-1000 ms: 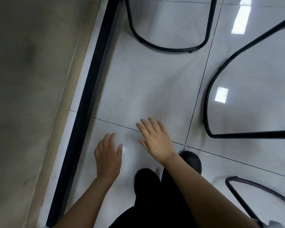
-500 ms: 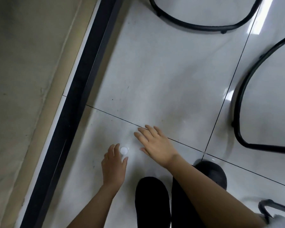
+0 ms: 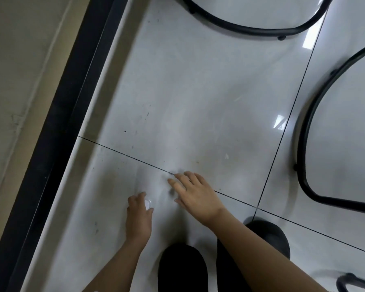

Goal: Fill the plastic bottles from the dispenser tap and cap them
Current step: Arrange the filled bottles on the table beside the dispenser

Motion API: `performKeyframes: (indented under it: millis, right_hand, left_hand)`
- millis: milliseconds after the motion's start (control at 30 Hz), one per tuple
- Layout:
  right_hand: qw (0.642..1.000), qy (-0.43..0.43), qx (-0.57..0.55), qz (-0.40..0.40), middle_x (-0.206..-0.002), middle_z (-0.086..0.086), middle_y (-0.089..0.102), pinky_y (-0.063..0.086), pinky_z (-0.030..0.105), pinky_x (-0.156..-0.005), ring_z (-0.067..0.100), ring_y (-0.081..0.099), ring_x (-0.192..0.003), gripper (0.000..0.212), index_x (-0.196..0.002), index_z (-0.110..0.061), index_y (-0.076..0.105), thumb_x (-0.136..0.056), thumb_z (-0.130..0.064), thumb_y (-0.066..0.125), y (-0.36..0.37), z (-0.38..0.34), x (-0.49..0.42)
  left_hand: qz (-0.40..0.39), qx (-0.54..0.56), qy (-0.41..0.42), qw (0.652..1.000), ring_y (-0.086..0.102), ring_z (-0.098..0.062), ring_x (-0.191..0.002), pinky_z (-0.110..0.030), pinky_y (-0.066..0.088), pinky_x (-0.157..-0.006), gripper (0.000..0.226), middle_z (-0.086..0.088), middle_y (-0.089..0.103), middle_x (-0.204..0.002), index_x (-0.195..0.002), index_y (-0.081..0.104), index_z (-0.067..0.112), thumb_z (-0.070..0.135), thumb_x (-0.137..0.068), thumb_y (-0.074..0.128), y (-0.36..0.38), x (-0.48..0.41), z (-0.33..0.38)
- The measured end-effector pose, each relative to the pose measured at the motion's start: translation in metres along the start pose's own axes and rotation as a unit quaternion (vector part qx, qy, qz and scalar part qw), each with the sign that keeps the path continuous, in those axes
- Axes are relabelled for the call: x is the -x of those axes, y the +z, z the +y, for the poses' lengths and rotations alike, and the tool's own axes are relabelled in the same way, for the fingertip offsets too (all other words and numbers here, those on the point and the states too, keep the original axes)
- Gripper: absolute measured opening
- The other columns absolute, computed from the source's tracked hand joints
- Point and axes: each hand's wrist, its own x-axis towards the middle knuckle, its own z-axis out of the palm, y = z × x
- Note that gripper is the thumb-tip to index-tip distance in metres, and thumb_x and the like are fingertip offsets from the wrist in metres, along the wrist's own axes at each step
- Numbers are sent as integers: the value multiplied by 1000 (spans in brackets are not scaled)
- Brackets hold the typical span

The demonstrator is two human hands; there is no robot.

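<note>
Head view, 7 o'clock: our left hand (image 3: 138,217) is pinching a white cap (image 3: 148,204) on the floor (image 3: 198,102), right hand (image 3: 196,196) splayed; capping seemingly pending.

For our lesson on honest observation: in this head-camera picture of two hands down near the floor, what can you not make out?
1. The cap: head view, curled fingers of the left hand cover much of it. Whether it has left the floor is unclear.
2. The bottles and dispenser tap: outside the frame.
3. The black tube frames: cut off by the top and right edges.
4. Fingertips of the right hand: blurred.
</note>
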Motion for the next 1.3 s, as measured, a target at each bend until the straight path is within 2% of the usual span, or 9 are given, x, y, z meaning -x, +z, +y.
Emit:
performKeyframes:
  millis: [133,267,400,567,767,867,1033,1167,1300]
  right_hand:
    - [1000,12,-6,17,-119,6,65,54,37,-89,29,64,-104,73,-125,-17,46,-66,-37,85,1,6,1]
    - [999,32,-2,21,-118,7,67,56,38,-88,30,66,-103,76,-126,-17,46,-65,-36,87,-2,15,2]
    - [998,62,-3,21,-119,9,66,57,41,-87,33,66,-103,69,-124,-16,54,-66,-32,88,-15,21,0]
    - [996,85,-4,25,-119,11,66,56,41,-87,34,65,-102,62,-124,-13,58,-71,-32,84,-52,21,0]
    - [992,126,-6,31,-120,10,64,54,41,-88,34,64,-104,60,-125,-12,60,-73,-30,83,-119,24,14]
    - [988,145,-6,45,-122,9,64,54,41,-89,33,63,-106,58,-127,-12,59,-75,-28,81,-165,27,15]
    - [981,173,-7,83,-128,8,61,50,42,-96,30,60,-114,54,-132,-12,54,-83,-23,75,-246,33,15]
    - [971,202,2,126,-130,9,60,49,40,-97,29,58,-116,54,-133,-10,54,-84,-19,75,-307,32,12]
    - [963,211,13,169,-130,10,61,50,40,-95,30,59,-116,54,-132,-9,55,-83,-11,75,-354,30,12]
  left_hand:
    - [4,-9,12,1000,57,-37,-104,-46,52,-83,36,-17,46,-123,-124,54,8,4,-90,67,2,-7,5]
    - [12,-31,15,999,55,-34,-104,-40,51,-83,34,-17,45,-125,-125,53,8,7,-92,64,-4,-12,13]
    - [23,-3,46,999,55,-36,-101,-44,53,-82,36,-18,42,-125,-125,54,5,2,-90,63,-17,-17,30]
    - [45,27,97,994,50,-36,-111,-44,49,-88,37,-17,47,-128,-125,56,6,-1,-90,61,-44,-14,67]
    - [156,-37,239,958,61,-35,-98,-48,47,-83,40,-11,66,-114,-122,63,12,22,-85,76,-93,19,140]
    - [205,-53,293,933,60,-32,-102,-49,44,-90,41,-8,66,-115,-125,63,14,29,-88,73,-123,40,180]
    - [228,-24,330,916,57,-34,-104,-50,43,-94,39,-12,62,-116,-132,59,14,26,-96,63,-163,73,244]
    - [227,8,355,907,55,-31,-106,-50,43,-95,45,-10,60,-116,-136,56,17,40,-98,45,-192,104,291]
    - [217,48,398,890,54,-29,-109,-49,41,-98,44,-9,58,-118,-141,53,17,29,-99,56,-222,138,329]
